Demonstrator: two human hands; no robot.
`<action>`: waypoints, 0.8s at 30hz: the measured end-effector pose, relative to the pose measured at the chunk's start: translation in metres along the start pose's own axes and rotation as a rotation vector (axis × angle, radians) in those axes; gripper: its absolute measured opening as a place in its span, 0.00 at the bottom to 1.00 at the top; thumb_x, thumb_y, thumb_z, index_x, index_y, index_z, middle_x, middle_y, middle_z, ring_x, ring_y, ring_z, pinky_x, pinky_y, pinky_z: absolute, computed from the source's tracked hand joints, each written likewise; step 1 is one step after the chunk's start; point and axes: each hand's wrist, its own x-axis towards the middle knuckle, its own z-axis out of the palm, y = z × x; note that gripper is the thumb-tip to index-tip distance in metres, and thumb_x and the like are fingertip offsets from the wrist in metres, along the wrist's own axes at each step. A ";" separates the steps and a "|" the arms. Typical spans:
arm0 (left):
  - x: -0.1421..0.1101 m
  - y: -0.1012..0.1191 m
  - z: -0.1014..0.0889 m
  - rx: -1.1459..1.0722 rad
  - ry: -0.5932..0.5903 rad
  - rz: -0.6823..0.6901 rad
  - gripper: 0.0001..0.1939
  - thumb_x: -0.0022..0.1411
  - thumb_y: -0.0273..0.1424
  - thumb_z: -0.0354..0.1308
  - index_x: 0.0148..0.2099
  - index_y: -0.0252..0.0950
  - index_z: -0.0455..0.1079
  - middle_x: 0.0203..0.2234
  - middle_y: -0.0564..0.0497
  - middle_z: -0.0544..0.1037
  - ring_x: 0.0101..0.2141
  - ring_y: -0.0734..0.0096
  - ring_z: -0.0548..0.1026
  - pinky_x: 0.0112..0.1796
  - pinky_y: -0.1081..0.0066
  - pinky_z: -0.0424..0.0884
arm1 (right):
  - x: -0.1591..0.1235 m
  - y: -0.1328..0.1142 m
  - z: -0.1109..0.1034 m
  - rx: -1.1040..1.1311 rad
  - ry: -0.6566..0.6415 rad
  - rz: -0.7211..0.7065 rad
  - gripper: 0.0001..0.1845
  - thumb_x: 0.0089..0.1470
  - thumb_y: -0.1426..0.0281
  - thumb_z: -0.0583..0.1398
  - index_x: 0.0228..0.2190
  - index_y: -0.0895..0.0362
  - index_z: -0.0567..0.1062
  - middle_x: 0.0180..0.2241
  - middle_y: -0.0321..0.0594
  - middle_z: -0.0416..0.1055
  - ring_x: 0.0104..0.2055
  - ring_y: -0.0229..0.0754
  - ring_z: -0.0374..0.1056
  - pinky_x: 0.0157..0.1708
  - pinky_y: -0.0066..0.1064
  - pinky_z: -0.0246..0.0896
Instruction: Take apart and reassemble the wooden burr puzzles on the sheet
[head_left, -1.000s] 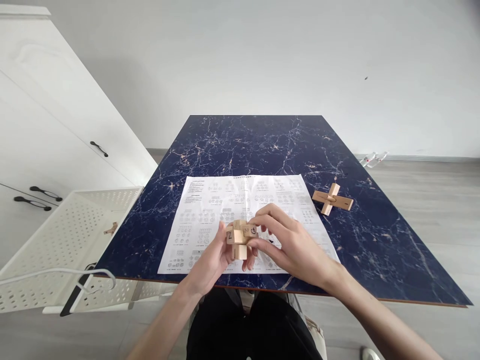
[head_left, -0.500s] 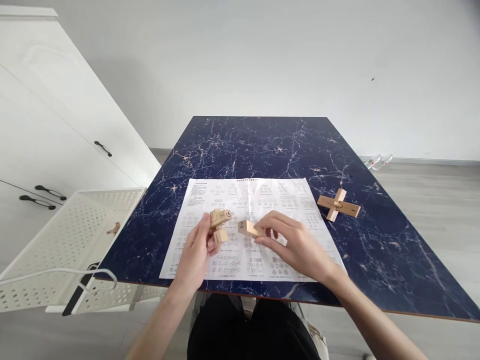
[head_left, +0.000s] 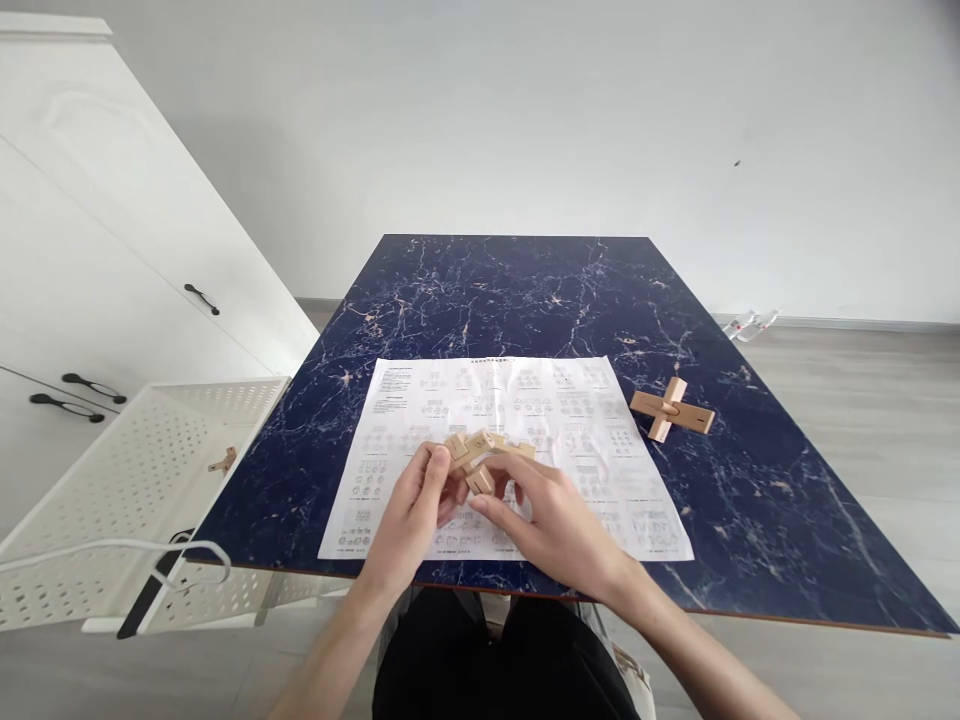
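Note:
Pinched in my left hand [head_left: 412, 490] is a small group of joined wooden puzzle pieces [head_left: 466, 448] with dark marks on their ends, held just above the printed sheet. My right hand [head_left: 559, 505] is closed around the near side of the group, thumb and forefinger at a block end [head_left: 479, 481] that bears a short dark line. Another notched wooden piece [head_left: 520, 449] shows behind my right fingers; whether it rests on the paper or is held, I cannot tell. Below both hands lies the instruction sheet [head_left: 420, 400], covered in small diagrams.
To the right of the sheet, an assembled wooden cross [head_left: 670, 410] lies on the dark blue marbled table [head_left: 495, 290]. A white perforated basket [head_left: 90, 500] stands at the table's left edge, with a small wooden piece [head_left: 223, 461] in it. A white cable [head_left: 150, 543] crosses the basket.
My right hand has moved left to meet the pieces in my left hand and has closed on a block end there. The joined pieces have shifted right and turned.

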 end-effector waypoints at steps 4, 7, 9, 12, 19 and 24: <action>-0.002 0.003 0.000 0.257 -0.002 0.074 0.28 0.78 0.57 0.46 0.34 0.39 0.61 0.24 0.56 0.65 0.26 0.72 0.63 0.31 0.68 0.61 | 0.000 -0.009 0.006 0.083 0.022 0.046 0.11 0.74 0.66 0.59 0.36 0.53 0.74 0.31 0.37 0.76 0.30 0.41 0.70 0.32 0.32 0.64; -0.002 0.004 -0.004 0.215 -0.130 0.018 0.30 0.79 0.57 0.43 0.32 0.40 0.59 0.22 0.57 0.61 0.24 0.73 0.58 0.29 0.67 0.57 | -0.002 -0.006 0.005 0.059 0.041 0.027 0.11 0.74 0.66 0.58 0.35 0.53 0.71 0.31 0.36 0.73 0.29 0.40 0.66 0.30 0.32 0.61; -0.001 0.004 -0.005 0.072 -0.260 -0.073 0.31 0.78 0.58 0.42 0.32 0.40 0.58 0.20 0.59 0.57 0.22 0.73 0.53 0.28 0.67 0.55 | -0.004 -0.001 0.004 0.008 0.067 0.001 0.11 0.74 0.67 0.57 0.35 0.53 0.69 0.31 0.36 0.71 0.29 0.40 0.65 0.29 0.32 0.59; -0.001 0.001 -0.007 -0.131 -0.387 -0.182 0.32 0.77 0.61 0.41 0.31 0.41 0.55 0.17 0.61 0.52 0.21 0.73 0.46 0.26 0.68 0.51 | -0.006 0.005 0.002 -0.064 0.101 -0.024 0.08 0.75 0.67 0.57 0.38 0.53 0.69 0.32 0.37 0.70 0.29 0.41 0.65 0.30 0.32 0.57; -0.006 0.004 -0.015 -0.272 -0.644 -0.251 0.33 0.75 0.63 0.42 0.29 0.41 0.54 0.13 0.63 0.50 0.18 0.76 0.45 0.23 0.70 0.47 | -0.003 0.016 -0.017 -0.082 0.112 0.005 0.08 0.75 0.66 0.55 0.41 0.53 0.71 0.35 0.38 0.75 0.32 0.41 0.69 0.34 0.32 0.61; -0.007 0.006 -0.013 0.247 -0.216 -0.017 0.32 0.78 0.57 0.43 0.29 0.40 0.60 0.18 0.56 0.62 0.20 0.73 0.57 0.26 0.69 0.55 | 0.000 0.032 -0.039 -0.383 0.214 0.147 0.11 0.75 0.62 0.56 0.39 0.53 0.71 0.35 0.39 0.77 0.29 0.43 0.70 0.28 0.32 0.56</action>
